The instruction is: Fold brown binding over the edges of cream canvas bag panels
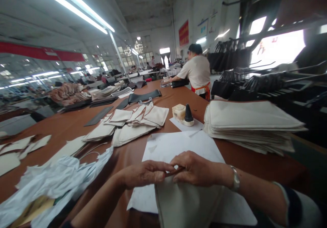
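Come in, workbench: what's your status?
Bare left grip, bare right grip: both pinching brown edge of thin cream leather-like panel. Panel over white paper sheet. Nothing visibly blocking.

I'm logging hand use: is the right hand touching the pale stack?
No, the right hand holds the brown edge of the pale piece, and the pale stack lies apart, farther off.

No lettering can be read; the red wall sign (183,33) shows blurred characters.
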